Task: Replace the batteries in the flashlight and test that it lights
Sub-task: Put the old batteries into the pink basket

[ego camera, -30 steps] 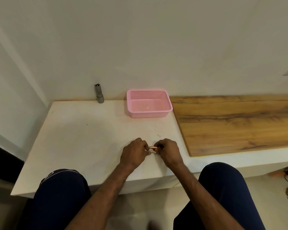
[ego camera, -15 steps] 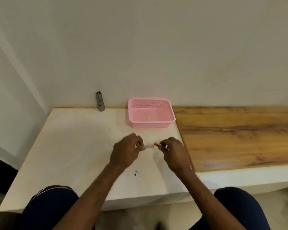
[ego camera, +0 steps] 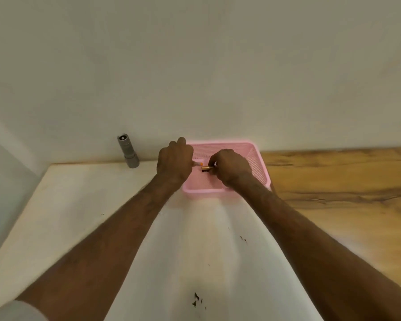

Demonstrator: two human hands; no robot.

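Plain white wall, white bench [ego camera: 83,216] with a wood slab [ego camera: 343,181] on its right side. Both hands are over the pink basket [ego camera: 256,163] at about 12 o'clock. Left hand [ego camera: 174,165] has its fingers pinched on an orange-tipped battery [ego camera: 198,163], right hand [ego camera: 229,169] pinches a gold battery [ego camera: 206,168]. Flashlight [ego camera: 127,151] stands against the wall at 10 o'clock, well clear of the basket.

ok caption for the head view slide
Both hands, left hand and right hand, each hold a small battery over the pink plastic mesh basket; grey metal flashlight stands untouched.
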